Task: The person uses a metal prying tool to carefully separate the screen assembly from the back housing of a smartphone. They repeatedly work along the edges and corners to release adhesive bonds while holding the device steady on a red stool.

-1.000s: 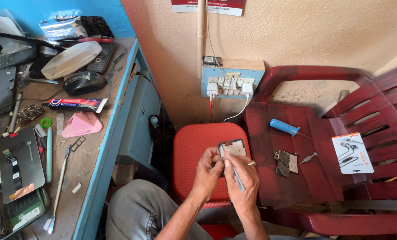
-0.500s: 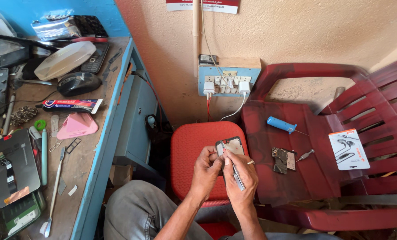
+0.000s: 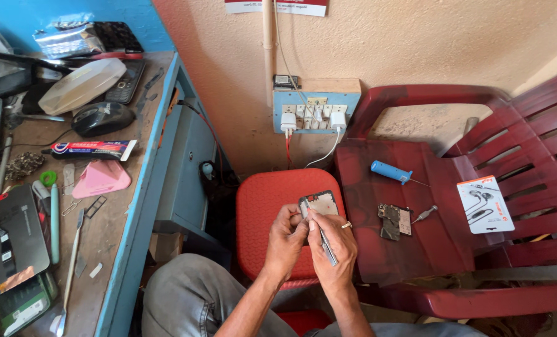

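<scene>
Over the red stool [image 3: 272,200], my left hand [image 3: 286,240] grips the opened phone [image 3: 320,204] by its edges, right hand [image 3: 332,243] pinching tweezers [image 3: 324,236]; it looks light, stiff, fragile inside.

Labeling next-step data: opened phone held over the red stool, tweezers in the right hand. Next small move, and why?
Probably ease the tweezers tip into the opened phone at its left edge: the right hand aims them there while the left hand steadies the frame.
</scene>
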